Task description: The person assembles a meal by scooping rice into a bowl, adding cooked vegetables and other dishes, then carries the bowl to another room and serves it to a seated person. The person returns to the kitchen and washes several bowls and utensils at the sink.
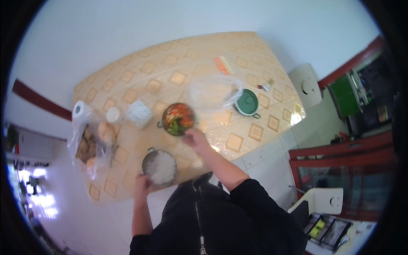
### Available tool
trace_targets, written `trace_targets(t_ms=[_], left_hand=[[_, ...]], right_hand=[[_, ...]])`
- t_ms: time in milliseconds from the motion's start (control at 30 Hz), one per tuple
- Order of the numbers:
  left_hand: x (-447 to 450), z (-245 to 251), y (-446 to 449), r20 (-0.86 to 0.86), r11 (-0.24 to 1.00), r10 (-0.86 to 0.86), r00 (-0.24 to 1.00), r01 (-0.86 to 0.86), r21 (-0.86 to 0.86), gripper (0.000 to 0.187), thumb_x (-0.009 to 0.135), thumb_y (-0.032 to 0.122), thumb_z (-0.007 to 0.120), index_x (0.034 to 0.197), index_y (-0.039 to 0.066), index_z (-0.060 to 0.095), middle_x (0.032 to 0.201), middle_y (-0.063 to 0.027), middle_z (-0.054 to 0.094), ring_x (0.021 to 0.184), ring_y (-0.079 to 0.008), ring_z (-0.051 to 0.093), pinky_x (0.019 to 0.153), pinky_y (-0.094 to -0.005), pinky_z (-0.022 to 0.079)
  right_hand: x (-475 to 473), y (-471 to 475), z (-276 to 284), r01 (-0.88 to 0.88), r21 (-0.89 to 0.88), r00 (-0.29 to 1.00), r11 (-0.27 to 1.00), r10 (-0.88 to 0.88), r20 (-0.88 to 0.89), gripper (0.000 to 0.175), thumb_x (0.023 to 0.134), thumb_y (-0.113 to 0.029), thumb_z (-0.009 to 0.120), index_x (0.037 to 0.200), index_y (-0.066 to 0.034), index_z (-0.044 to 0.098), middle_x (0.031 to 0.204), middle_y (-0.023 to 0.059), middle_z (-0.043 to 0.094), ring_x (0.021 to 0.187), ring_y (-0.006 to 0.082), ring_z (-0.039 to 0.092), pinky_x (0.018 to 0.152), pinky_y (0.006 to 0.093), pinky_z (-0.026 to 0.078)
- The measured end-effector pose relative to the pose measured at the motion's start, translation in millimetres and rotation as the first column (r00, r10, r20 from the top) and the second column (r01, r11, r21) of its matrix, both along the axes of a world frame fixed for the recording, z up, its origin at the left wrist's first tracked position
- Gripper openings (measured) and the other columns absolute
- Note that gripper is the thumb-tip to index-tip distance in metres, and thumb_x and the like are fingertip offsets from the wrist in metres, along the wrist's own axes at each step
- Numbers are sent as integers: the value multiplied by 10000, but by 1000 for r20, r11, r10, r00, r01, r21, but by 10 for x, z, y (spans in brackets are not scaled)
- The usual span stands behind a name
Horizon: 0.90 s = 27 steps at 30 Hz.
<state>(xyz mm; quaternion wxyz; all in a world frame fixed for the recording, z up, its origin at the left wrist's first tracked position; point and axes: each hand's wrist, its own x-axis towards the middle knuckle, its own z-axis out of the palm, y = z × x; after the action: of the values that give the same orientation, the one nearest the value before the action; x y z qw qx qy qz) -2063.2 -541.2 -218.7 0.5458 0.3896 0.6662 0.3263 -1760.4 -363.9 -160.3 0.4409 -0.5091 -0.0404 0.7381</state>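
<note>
Near the table's front edge stands a round bowl of white rice (162,167) with a small green side handle. My left hand (143,184) grips its rim at the lower left. Farther back is a round metal bowl (163,122) with side handles, filled with cooked food (178,119) in red, orange and green. At that bowl's lower right rim is my right hand (196,141), fingers bent together. Blur hides whether it pinches the rim or a small item. To the right sits a similar pot with a green lid (247,102).
A crumpled clear plastic bag (213,92) lies beside the lidded pot. On the left are a bulging plastic bag (89,146), a paper roll (79,110), a white round container (113,114) and a patterned tissue pack (139,114). An orange packet (223,65) lies farther back.
</note>
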Motion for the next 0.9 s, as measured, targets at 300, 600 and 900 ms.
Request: trace_targets(t_ms=[300, 600, 900], left_hand=[[565, 942, 385, 602, 929, 338, 723, -152, -339, 538, 574, -33, 445, 1108, 25, 475, 957, -157, 568, 902, -366, 580, 734, -554, 496], [2465, 1428, 1331, 617, 931, -98, 781, 291, -221, 564, 585, -41, 476, 1145, 22, 470, 1037, -126, 589, 882, -271, 614, 679, -362, 539], [5848, 1423, 1388, 752, 751, -164, 638, 576, -324, 502, 641, 88, 553, 1131, 10, 483, 1021, -165, 601, 930, -331, 582, 854, -476, 455]], right_hand=[[1136, -1143, 563, 126, 120, 953, 985, -86, -291, 330, 763, -61, 527, 1081, 21, 500, 980, 181, 603, 905, 321, 613, 826, 477, 511], [3080, -2296, 646, 587, 213, 806, 781, -543, -235, 438, 759, -30, 479, 1181, 70, 413, 1087, 218, 567, 972, 349, 599, 829, 518, 503], [5473, -3014, 850, 780, 237, 593, 579, -805, 16, 343, 750, -68, 496, 1078, 30, 473, 965, 168, 607, 818, 306, 640, 751, 495, 531]])
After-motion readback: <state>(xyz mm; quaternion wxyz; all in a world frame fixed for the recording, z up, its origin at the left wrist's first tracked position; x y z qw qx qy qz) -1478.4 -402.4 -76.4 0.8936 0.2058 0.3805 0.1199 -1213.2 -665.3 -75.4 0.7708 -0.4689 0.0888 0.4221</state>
